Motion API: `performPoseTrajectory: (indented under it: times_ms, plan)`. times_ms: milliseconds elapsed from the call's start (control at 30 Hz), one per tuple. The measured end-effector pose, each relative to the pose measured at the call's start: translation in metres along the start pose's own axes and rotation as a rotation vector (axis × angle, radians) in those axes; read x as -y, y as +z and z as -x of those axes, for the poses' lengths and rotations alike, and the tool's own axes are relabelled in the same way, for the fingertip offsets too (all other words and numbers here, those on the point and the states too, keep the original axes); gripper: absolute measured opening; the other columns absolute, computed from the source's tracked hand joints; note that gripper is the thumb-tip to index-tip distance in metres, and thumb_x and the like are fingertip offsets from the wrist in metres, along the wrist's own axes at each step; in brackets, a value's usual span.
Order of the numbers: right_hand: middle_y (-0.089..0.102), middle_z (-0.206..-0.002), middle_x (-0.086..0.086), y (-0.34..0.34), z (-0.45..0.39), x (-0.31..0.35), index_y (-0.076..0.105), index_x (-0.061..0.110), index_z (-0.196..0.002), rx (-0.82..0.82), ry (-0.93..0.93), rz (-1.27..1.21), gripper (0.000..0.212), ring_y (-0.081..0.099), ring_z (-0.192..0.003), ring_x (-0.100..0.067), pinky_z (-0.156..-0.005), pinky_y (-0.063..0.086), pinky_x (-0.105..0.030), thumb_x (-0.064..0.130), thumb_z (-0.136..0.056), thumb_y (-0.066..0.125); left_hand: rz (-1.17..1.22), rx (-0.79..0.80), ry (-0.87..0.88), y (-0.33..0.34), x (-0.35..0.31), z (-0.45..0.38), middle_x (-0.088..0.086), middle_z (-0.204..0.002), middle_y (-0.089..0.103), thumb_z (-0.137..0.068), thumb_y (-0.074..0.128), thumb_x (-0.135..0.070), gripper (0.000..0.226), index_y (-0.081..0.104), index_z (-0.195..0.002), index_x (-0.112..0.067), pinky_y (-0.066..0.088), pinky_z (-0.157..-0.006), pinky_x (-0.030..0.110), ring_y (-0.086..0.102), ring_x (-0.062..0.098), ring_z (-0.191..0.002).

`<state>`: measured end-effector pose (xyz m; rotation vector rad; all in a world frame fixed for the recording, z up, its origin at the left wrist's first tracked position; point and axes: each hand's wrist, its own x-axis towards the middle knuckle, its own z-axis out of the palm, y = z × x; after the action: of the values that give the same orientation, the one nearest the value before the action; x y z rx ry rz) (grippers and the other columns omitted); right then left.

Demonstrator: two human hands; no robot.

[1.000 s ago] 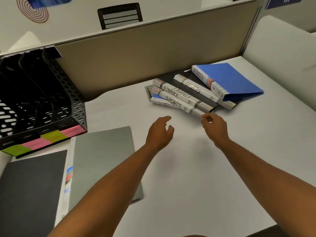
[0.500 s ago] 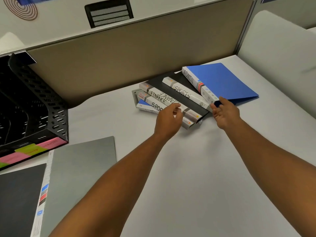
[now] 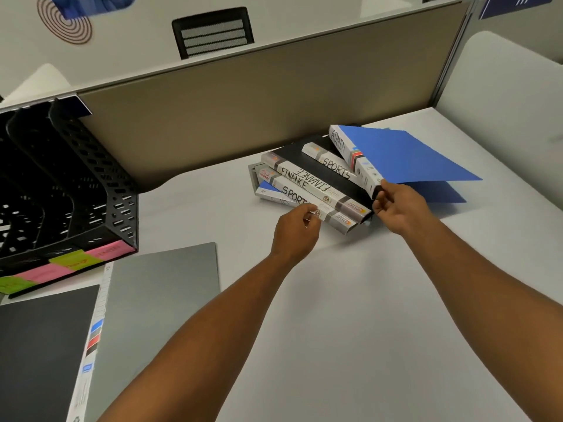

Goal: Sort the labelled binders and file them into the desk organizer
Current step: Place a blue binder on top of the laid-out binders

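A pile of labelled binders lies at the back middle of the desk. The blue ADMIN binder (image 3: 405,153) is on top at the right, its near end raised and its cover gaping. My right hand (image 3: 399,207) is shut on the near end of its spine. Under it lie a SPORTS binder (image 3: 330,162), a black FINANCE binder (image 3: 310,181) and a lower SPORTS binder (image 3: 292,194). My left hand (image 3: 297,231) rests with its fingertips on the lower SPORTS binder's spine. The black mesh desk organizer (image 3: 91,178) stands at the left, with pink and green sticky labels (image 3: 79,260) on its front.
A grey binder (image 3: 158,303) and a black binder (image 3: 42,345) lie flat at the near left. A beige partition wall (image 3: 274,95) runs behind the desk. A white panel (image 3: 502,99) bounds the right side.
My right hand has taken hold of the ADMIN binder's spine end and lifted it, so its cover has opened. My left hand has slid down onto the lower SPORTS binder.
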<state>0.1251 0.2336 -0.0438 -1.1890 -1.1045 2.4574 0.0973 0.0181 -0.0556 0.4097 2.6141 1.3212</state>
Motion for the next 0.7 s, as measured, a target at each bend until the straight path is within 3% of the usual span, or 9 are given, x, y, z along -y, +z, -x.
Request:
performPoseTrajectory:
  times_ms: [100, 233, 400, 533, 633, 700]
  plan:
    - [0.064, -0.115, -0.012, 0.006, 0.023, -0.017, 0.056, 0.011, -0.127, 0.044, -0.063, -0.005, 0.031, 0.061, -0.073, -0.007, -0.075, 0.058, -0.032, 0.015, -0.097, 0.061, 0.022, 0.009, -0.003, -0.005, -0.001, 0.009, 0.003, -0.123, 0.068, -0.099, 0.054, -0.022, 0.030, 0.063, -0.127, -0.015, 0.052, -0.096, 0.028, 0.062, 0.015, -0.109]
    - [0.066, -0.117, -0.014, 0.014, 0.054, -0.037, 0.059, 0.011, -0.124, 0.143, -0.170, 0.058, 0.025, 0.064, -0.075, -0.009, -0.079, 0.057, -0.033, 0.014, -0.099, 0.058, 0.108, 0.006, -0.042, -0.016, -0.002, 0.021, 0.001, -0.119, 0.068, -0.098, 0.054, -0.023, 0.030, 0.063, -0.126, -0.016, 0.050, -0.092, 0.024, 0.062, 0.014, -0.107]
    - [0.068, -0.116, -0.013, 0.032, 0.098, -0.067, 0.064, 0.015, -0.110, 0.213, -0.264, 0.140, 0.013, 0.060, -0.083, -0.011, -0.078, 0.058, -0.029, 0.014, -0.100, 0.055, 0.307, 0.101, -0.189, -0.038, -0.002, 0.037, 0.000, -0.116, 0.066, -0.101, 0.046, -0.041, 0.028, 0.061, -0.116, -0.022, 0.054, -0.097, 0.041, 0.064, 0.020, -0.106]
    - [0.067, -0.121, -0.011, 0.049, 0.126, -0.103, 0.061, 0.011, -0.122, 0.246, -0.287, 0.191, 0.024, 0.064, -0.093, -0.016, -0.088, 0.058, -0.037, 0.014, -0.099, 0.057, 0.417, 0.133, -0.300, -0.065, 0.007, 0.053, 0.001, -0.127, 0.060, -0.101, 0.037, -0.055, 0.051, 0.050, -0.136, -0.020, 0.056, -0.090, 0.035, 0.066, 0.021, -0.105]
    - [0.069, -0.119, -0.009, 0.060, 0.148, -0.132, 0.060, 0.012, -0.127, 0.315, -0.271, 0.187, 0.028, 0.064, -0.084, -0.013, -0.090, 0.058, -0.038, 0.013, -0.099, 0.057, 0.551, 0.094, -0.326, -0.086, 0.019, 0.064, 0.000, -0.125, 0.062, -0.098, 0.039, -0.060, 0.054, 0.049, -0.134, -0.021, 0.059, -0.081, 0.032, 0.069, 0.019, -0.099]
    - [0.070, -0.117, -0.008, 0.066, 0.164, -0.154, 0.059, 0.012, -0.129, 0.367, -0.267, 0.205, 0.029, 0.063, -0.079, -0.011, -0.091, 0.058, -0.037, 0.012, -0.100, 0.056, 0.618, 0.045, -0.352, -0.103, 0.029, 0.073, -0.003, -0.113, 0.065, -0.097, 0.040, -0.061, 0.049, 0.051, -0.127, -0.023, 0.060, -0.077, 0.031, 0.070, 0.017, -0.092]
